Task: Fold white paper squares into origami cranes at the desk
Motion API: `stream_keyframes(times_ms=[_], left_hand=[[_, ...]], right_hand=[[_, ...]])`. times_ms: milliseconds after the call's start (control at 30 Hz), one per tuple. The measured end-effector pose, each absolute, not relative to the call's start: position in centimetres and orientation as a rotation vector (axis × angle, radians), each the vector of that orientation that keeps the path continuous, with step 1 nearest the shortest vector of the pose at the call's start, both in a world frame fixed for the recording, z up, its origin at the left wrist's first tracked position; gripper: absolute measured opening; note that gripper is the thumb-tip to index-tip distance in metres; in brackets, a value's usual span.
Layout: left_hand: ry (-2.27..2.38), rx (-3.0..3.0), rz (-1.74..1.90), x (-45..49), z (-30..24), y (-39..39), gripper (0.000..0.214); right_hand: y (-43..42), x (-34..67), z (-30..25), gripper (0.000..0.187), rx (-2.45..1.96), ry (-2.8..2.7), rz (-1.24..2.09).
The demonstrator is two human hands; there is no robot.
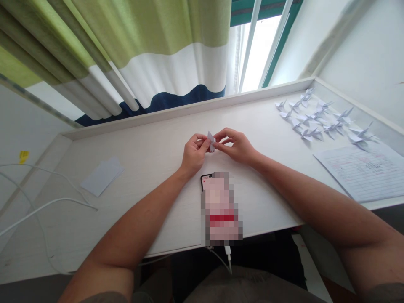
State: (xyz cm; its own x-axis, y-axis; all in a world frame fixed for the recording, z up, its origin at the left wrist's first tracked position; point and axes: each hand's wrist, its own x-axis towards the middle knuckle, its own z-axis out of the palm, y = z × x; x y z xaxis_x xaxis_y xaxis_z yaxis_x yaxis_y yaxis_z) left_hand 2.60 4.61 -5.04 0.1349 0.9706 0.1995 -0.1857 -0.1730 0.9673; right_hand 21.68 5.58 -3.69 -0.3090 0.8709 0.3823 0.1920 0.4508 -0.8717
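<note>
Over the grainy white desk [142,168], left hand [194,153] and right hand [236,147] pinching folded paper [211,142] (crisp, pale).

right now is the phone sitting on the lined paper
No, the smartphone lies on the white desk below the left hand, well apart from the lined paper at the far right.

Tabletop [151,143]: folded paper [211,141] between left hand [194,153] and right hand [236,146], centre; paper cranes [318,118] back right, lined sheet [362,172] before them; phone [219,208] front; blank slips [102,176] left, cable [47,206] beyond.
</note>
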Motion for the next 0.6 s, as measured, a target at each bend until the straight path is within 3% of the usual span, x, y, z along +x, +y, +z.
stream_keyframes(times_ms=[300, 600], left_hand=[[0.814, 1.333, 1.289, 2.54, -4.63, 4.45, 0.039], [0.868, 1.328, 1.320, 2.61, -4.81, 4.68, 0.050]], right_hand=[[5.42, 21.72, -3.42, 0.031, -0.916, -1.732, 0.890], [5.22, 21.77, -3.07, 0.028, -0.927, -1.738, 0.925]])
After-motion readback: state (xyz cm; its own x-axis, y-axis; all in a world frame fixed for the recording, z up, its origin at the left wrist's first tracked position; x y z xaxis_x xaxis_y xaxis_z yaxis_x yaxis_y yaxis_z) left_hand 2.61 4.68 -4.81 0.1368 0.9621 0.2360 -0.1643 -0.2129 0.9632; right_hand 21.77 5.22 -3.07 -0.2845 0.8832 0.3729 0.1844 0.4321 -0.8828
